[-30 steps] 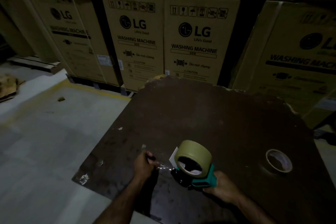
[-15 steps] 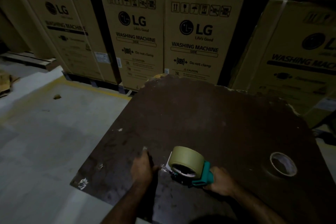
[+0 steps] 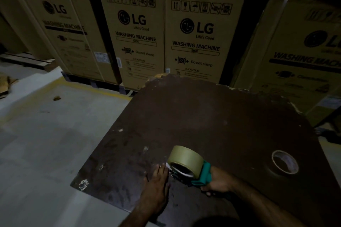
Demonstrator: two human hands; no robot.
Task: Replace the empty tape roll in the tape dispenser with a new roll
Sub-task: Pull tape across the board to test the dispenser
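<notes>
A full roll of tan tape [image 3: 186,158] sits mounted on the teal tape dispenser [image 3: 202,177], which rests low on the dark brown tabletop [image 3: 203,120]. My right hand [image 3: 220,180] grips the dispenser's handle. My left hand [image 3: 156,186] lies flat on the tabletop just left of the dispenser's front end, fingers stretched out and together, fingertips close to the tape's loose end. The empty tape core [image 3: 285,162], a thin tan ring with a whitish inside, lies on the tabletop to the right.
Stacked LG washing machine cartons [image 3: 201,35] stand behind the table. Grey concrete floor [image 3: 46,143] with a yellow line spreads to the left. The tabletop's far edge is chipped and ragged. The scene is dim.
The dispenser has come down from tilted up to low on the tabletop. My left hand went from pinching the tape end to lying flat on the surface.
</notes>
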